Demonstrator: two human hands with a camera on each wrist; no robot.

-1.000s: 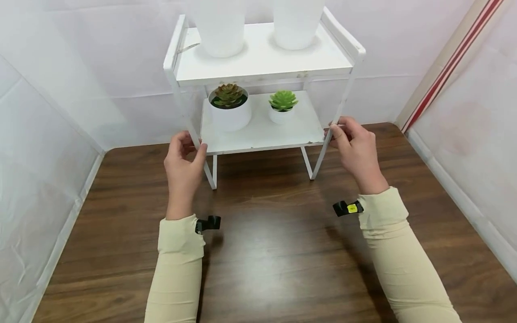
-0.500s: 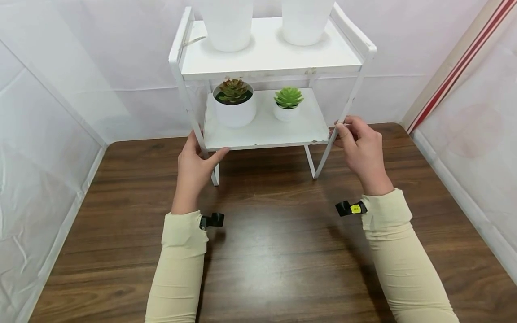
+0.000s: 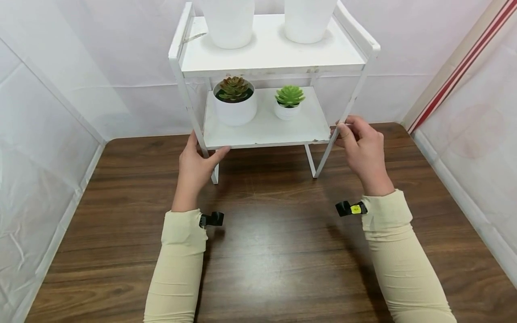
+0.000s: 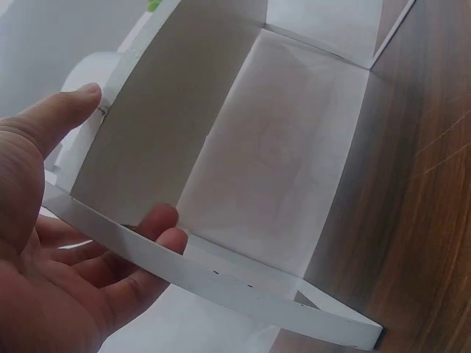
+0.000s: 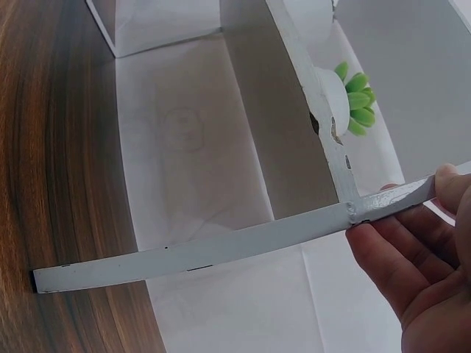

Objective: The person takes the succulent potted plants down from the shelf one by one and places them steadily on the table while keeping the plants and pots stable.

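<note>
At right, the right hand (image 3: 362,151) pinches a chipped, apparently metal leg (image 5: 243,243).

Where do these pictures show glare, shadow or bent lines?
Head view: bright glare on the dark brown wooden table, dark shadows beside the beige fabric sleeves; left wrist view: the flat white metal shelf leg looks bowed, likely by lens distortion; right wrist view: underside of the rectangular white lower board lies in shade.

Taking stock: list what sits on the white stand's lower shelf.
The lower shelf holds a larger white pot with a brownish succulent and a smaller white pot with a green succulent. The surface beneath them is hidden.
</note>
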